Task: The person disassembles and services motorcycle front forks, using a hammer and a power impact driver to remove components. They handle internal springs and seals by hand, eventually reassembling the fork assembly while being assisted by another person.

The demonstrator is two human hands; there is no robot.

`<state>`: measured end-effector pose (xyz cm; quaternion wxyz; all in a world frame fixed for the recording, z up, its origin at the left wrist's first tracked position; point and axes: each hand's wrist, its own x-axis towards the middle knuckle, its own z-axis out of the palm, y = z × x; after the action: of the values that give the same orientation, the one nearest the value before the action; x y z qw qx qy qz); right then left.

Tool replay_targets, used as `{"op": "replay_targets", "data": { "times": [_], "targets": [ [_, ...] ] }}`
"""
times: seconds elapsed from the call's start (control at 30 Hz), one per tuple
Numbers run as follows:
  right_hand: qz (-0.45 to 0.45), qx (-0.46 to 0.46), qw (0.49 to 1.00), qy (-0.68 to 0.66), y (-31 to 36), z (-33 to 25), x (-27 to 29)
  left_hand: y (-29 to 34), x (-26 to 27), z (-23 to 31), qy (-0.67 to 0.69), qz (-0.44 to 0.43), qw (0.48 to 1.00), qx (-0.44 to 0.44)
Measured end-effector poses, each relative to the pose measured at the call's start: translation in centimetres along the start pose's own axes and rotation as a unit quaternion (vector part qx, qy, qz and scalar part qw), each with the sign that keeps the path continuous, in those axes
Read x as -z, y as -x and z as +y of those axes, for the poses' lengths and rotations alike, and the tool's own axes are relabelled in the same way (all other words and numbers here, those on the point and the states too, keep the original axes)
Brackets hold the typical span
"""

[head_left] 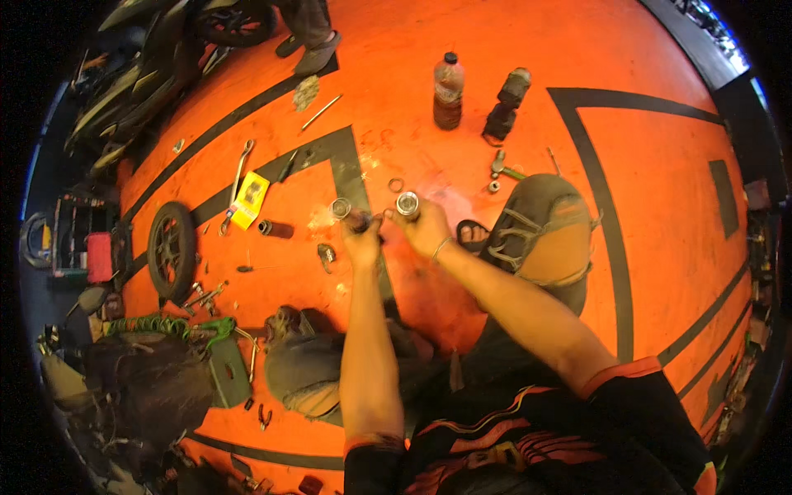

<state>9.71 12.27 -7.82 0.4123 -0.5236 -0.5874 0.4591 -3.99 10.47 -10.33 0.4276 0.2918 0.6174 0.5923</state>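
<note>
Holding 2 parts with shiny, round metal ends, left fingers wrapped around 1, right fingers around the other

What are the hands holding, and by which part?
Left hand: a silver-ended part, by its darker end. Right hand: a round-topped metal piece, by its side, below the top. Exact finger contact is unclear.

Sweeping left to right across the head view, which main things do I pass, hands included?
Black spoked wheel → yellow rectangular package → left hand, holding a silver-rimmed cylindrical part → right hand, holding a round silver metal part → green-handled metal hammer.
</note>
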Motion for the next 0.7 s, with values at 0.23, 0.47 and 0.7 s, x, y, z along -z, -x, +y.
{"op": "replay_targets", "data": {
  "times": [0.23,0.47,0.7],
  "targets": [
    [-0.016,0.015,0.998,0.054,-2.1,0.3,0.7,0.5,-0.9,-0.3,0.015,-0.004,1.000,0.002],
    [-0.047,0.003,0.997,0.062,-2.3,0.4,0.4,0.8,0.4,-1.8,-0.120,0.057,0.975,-0.176],
    [-0.004,0.054,0.998,-0.034,-2.4,-1.8,-0.1,0.9,0.5,2.5,-0.079,0.093,0.978,-0.170]
  ]
}}
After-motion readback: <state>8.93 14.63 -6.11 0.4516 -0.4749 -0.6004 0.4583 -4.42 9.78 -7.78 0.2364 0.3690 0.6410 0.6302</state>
